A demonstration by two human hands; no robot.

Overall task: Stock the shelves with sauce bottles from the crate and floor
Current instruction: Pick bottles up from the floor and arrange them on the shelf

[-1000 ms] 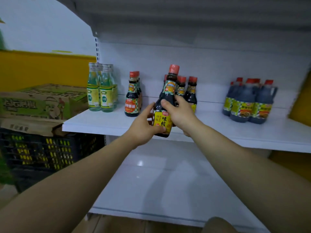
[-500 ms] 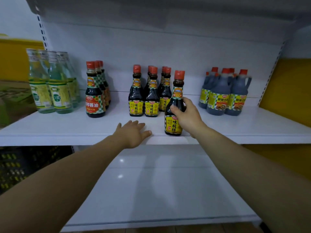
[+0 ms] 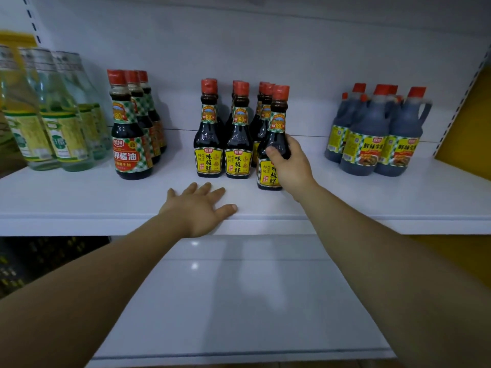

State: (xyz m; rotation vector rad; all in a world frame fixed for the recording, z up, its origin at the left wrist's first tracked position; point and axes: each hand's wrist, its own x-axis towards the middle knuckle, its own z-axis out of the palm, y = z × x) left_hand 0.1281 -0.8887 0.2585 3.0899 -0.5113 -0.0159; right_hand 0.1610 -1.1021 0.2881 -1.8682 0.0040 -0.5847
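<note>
My right hand [image 3: 292,168] is wrapped round the sauce bottle [image 3: 277,120] just above its yellow label, thumb on the near side and fingers [image 3: 291,140] curled round the far side. The bottle stands upright on the shelf [image 3: 79,200], at the front right of the cluster of matching yellow-label bottles [image 3: 210,144], close against the one behind it. My left hand [image 3: 198,211] lies flat on the shelf's front edge, its fingers straight and spread, holding nothing.

I judge the bottle to be rigid, glass or hard plastic, and full of dark liquid. That would make it fairly heavy for its size, smooth, a little slippery, and liable to break if it tipped off the edge. The body below the shoulder, where I hold it, looks the surest place to grip, not the red cap [image 3: 281,92].

As for the other containers, the red-label bottles [image 3: 130,139] hold dark sauce too, the tall clear bottles [image 3: 61,123] at left hold a pale liquid, and the handled jugs [image 3: 380,139] at right look dark and full. A dark crate [image 3: 39,258] shows below the shelf at left; I cannot tell what is in it
</note>
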